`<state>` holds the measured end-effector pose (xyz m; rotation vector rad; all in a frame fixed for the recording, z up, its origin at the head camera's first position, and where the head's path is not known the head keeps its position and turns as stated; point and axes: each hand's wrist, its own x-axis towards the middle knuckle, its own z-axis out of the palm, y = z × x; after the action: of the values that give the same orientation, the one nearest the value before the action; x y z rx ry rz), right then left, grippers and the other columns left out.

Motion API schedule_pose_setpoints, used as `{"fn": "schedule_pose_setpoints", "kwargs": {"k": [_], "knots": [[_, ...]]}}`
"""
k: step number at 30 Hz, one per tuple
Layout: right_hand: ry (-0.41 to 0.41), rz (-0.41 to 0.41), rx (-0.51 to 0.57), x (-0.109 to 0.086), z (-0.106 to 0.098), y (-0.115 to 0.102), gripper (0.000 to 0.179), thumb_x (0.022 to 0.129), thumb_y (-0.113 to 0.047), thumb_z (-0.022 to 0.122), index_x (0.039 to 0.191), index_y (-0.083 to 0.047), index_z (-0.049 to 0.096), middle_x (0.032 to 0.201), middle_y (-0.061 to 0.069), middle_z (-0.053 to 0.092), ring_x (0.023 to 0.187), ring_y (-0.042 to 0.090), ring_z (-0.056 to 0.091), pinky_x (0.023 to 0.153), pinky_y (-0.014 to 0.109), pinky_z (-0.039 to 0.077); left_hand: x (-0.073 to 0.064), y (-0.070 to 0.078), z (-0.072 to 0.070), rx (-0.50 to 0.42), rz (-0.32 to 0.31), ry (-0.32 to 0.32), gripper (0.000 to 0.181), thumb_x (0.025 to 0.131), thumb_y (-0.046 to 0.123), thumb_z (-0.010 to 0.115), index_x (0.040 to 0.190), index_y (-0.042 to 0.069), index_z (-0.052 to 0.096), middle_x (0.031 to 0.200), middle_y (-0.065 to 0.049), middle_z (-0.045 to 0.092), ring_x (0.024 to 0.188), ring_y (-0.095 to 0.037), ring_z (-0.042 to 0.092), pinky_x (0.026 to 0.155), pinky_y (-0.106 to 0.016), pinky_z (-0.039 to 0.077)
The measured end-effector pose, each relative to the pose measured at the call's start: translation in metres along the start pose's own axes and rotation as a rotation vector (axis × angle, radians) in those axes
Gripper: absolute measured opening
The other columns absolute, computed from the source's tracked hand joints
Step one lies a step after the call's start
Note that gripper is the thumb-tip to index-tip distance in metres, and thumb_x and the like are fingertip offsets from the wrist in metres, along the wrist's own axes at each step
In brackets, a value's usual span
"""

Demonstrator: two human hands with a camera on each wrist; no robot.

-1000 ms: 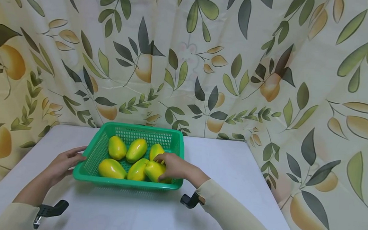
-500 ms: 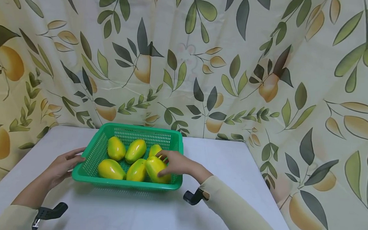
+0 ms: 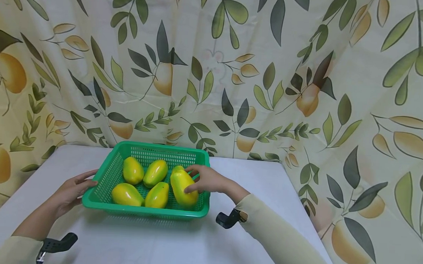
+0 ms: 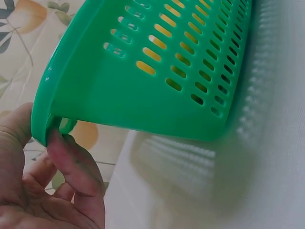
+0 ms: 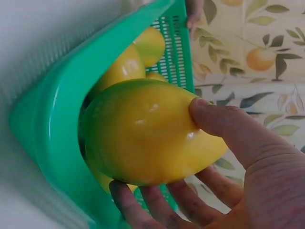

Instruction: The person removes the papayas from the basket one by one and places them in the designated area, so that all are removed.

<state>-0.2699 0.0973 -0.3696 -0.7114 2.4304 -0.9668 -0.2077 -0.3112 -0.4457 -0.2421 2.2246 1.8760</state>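
My right hand [image 3: 209,179] grips a yellow-green mango [image 5: 152,133] at the right end of the green plastic basket [image 3: 146,211], thumb on one side and fingers beneath it. In the right wrist view, its broad green end is over the basket's interior. Several other mangoes lie in the basket, among them one at the front left [image 3: 127,194] and one at the front middle [image 3: 157,195]. Another mango, behind the held one, is mostly hidden. At the basket's left end my left hand [image 3: 72,192] holds the rim, its fingers hooked under the edge in the left wrist view.
The basket stands near the back of a table with a white cloth [image 3: 137,243]. A patterned curtain [image 3: 213,88] hangs right behind the table. Black camera mounts [image 3: 228,218] sit at both wrists.
The right hand has raised its mango slightly, moved it back and tilted it more upright. The left hand keeps its hold on the basket rim, and the other mangoes stay put.
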Motion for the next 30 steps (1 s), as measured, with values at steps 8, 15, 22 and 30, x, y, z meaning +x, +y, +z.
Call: {"fn": "schedule_pose_setpoints", "kwargs": {"k": [8, 15, 22, 30], "knots": [[-0.033, 0.052, 0.157, -0.003, -0.011, 0.004, 0.065, 0.072, -0.028, 0.076, 0.128, -0.015, 0.045, 0.114, 0.008, 0.049, 0.09, 0.021, 0.057, 0.064, 0.035, 0.054, 0.0, -0.001, 0.0, 0.01, -0.009, -0.005, 0.076, 0.085, 0.035, 0.06, 0.144, 0.01, 0.019, 0.099, 0.003, 0.058, 0.086, -0.011, 0.058, 0.074, -0.032, 0.051], [-0.026, 0.104, 0.311, -0.007, -0.022, 0.01, 0.065, 0.075, -0.026, 0.072, 0.13, -0.009, 0.042, 0.117, 0.011, 0.047, 0.094, 0.024, 0.056, 0.066, 0.039, 0.054, 0.0, -0.001, 0.001, 0.014, -0.012, 0.001, 0.076, 0.085, 0.036, 0.06, 0.144, 0.01, 0.019, 0.101, 0.003, 0.057, 0.085, -0.012, 0.058, 0.072, -0.032, 0.051], [-0.038, 0.136, 0.423, -0.012, -0.03, 0.015, 0.066, 0.077, -0.024, 0.07, 0.132, -0.006, 0.038, 0.12, 0.015, 0.046, 0.098, 0.026, 0.055, 0.069, 0.042, 0.053, 0.001, -0.002, 0.001, 0.028, -0.03, 0.011, 0.075, 0.086, 0.035, 0.06, 0.144, 0.01, 0.019, 0.105, 0.002, 0.055, 0.086, -0.012, 0.056, 0.072, -0.032, 0.051], [-0.017, 0.17, 0.507, -0.017, -0.041, 0.025, 0.064, 0.079, -0.023, 0.068, 0.133, -0.007, 0.037, 0.119, 0.015, 0.046, 0.103, 0.033, 0.052, 0.074, 0.048, 0.05, 0.0, -0.003, 0.001, 0.015, -0.024, 0.008, 0.076, 0.085, 0.036, 0.06, 0.144, 0.011, 0.02, 0.103, 0.004, 0.055, 0.086, -0.012, 0.058, 0.073, -0.032, 0.051]]}}
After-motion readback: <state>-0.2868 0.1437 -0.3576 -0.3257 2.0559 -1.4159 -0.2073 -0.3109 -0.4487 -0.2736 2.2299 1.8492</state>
